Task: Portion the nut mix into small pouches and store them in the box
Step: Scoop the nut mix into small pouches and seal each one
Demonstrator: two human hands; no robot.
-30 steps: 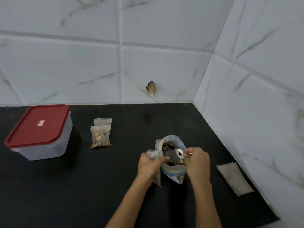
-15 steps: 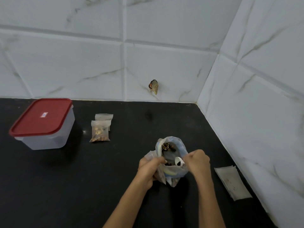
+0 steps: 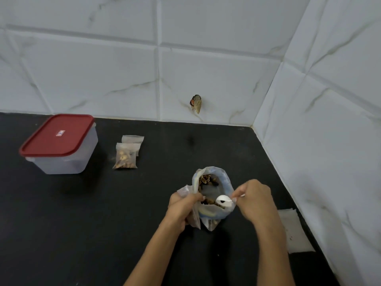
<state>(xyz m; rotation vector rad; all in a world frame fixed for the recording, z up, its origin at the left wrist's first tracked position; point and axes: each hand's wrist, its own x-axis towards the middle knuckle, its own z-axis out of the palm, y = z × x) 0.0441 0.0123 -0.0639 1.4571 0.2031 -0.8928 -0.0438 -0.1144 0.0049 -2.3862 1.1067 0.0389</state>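
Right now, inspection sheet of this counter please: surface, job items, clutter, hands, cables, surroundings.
Surface: black counter, some pale specks near the pouches.
Job's things: open nut mix bag; white scoop inside it; filled pouch with another pouch behind it; box, red lid on.
Clutter: flat pale packet by the right wall.
Hands: left hand grips a small pouch at the bag's rim; right hand pinches the scoop handle.
Cables: nothing seen.
Surroundings: white marbled tiles; small object stuck on the wall.

Lighting: we record soft, even, dimmish light; faint shadow right of the box (image 3: 61,145). Wide-angle bending at frame edges; slight overall softness.
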